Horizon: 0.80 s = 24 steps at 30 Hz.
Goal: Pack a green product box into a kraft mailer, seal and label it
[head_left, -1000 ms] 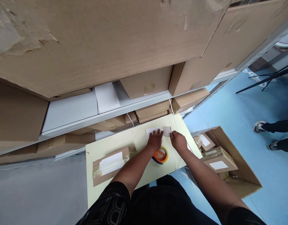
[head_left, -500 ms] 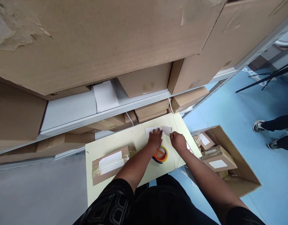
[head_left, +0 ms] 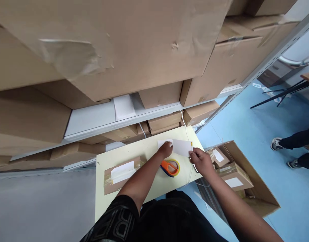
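Observation:
A white paper sheet (head_left: 181, 147) with a small yellow mark at its right end is stretched between my hands above the cream table. My right hand (head_left: 200, 160) pinches its lower right corner. My left hand (head_left: 165, 150) is closed at the sheet's left end, with a bit of white showing at the fingertips. Another white paper (head_left: 162, 143) lies behind the left hand, partly hidden. Just below the hands, scissors with orange handles (head_left: 166, 166) lie across a yellow-rimmed tape roll (head_left: 178, 169). A thin dark-edged object (head_left: 195, 168) is partly covered by the right hand.
A taped carton with white labels (head_left: 123, 171) lies on the table's (head_left: 151, 191) left side. Right of the table, an open carton (head_left: 264, 188) holds labelled boxes. A shelf (head_left: 91, 117) stacked with cartons rises in front. A person's legs (head_left: 299, 136) stand far right.
The right-hand sheet has been lifted and drawn right, showing more of its length. My left hand has gone from lying flat to closed, and the right hand has moved right and down.

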Each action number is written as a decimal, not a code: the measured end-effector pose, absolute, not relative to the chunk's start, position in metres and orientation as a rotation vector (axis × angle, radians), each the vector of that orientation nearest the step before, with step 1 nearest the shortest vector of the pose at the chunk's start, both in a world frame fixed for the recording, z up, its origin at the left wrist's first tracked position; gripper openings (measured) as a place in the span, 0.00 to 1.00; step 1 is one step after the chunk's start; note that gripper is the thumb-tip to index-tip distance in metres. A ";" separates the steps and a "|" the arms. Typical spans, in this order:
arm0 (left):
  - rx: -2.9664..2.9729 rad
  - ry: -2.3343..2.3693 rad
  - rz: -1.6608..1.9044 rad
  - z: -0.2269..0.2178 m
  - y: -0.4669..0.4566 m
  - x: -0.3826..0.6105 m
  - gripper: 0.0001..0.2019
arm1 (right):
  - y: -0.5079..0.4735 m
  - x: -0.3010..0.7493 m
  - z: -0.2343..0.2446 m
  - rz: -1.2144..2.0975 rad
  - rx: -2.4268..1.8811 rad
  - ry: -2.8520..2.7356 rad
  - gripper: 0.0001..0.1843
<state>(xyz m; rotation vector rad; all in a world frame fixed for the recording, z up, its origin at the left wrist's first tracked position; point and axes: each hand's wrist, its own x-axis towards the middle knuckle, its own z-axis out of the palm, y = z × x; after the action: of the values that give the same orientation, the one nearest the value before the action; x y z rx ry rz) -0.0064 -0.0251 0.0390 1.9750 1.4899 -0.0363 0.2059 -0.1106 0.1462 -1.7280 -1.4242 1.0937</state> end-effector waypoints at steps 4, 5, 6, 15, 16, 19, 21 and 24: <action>1.521 1.297 0.356 0.097 -0.049 -0.050 0.32 | -0.111 0.193 0.166 1.361 -1.513 -1.155 0.15; 1.326 1.201 0.493 0.111 -0.061 -0.062 0.32 | -0.110 0.187 0.171 1.411 -1.466 -1.112 0.14; 1.150 1.121 0.607 0.124 -0.073 -0.074 0.31 | -0.110 0.180 0.175 1.459 -1.427 -1.079 0.14; 0.857 1.144 0.930 0.194 -0.165 -0.165 0.22 | -0.135 0.070 0.220 1.762 -1.190 -1.112 0.13; 0.885 1.181 0.966 0.197 -0.175 -0.177 0.22 | -0.139 0.057 0.225 1.782 -1.171 -1.116 0.13; 0.902 1.246 0.997 0.202 -0.203 -0.214 0.27 | -0.154 0.021 0.237 1.839 -1.095 -1.125 0.12; 0.842 1.159 0.957 0.204 -0.220 -0.237 0.28 | -0.164 0.002 0.243 1.853 -1.063 -1.127 0.11; 0.761 1.035 1.014 0.212 -0.242 -0.260 0.27 | -0.185 -0.025 0.248 1.804 -1.028 -1.096 0.14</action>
<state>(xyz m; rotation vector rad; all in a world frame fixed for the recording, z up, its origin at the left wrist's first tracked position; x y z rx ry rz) -0.2600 -0.2416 0.2122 0.7611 1.0353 1.0141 -0.0251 -0.1848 0.2481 -1.0277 -1.0963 1.8042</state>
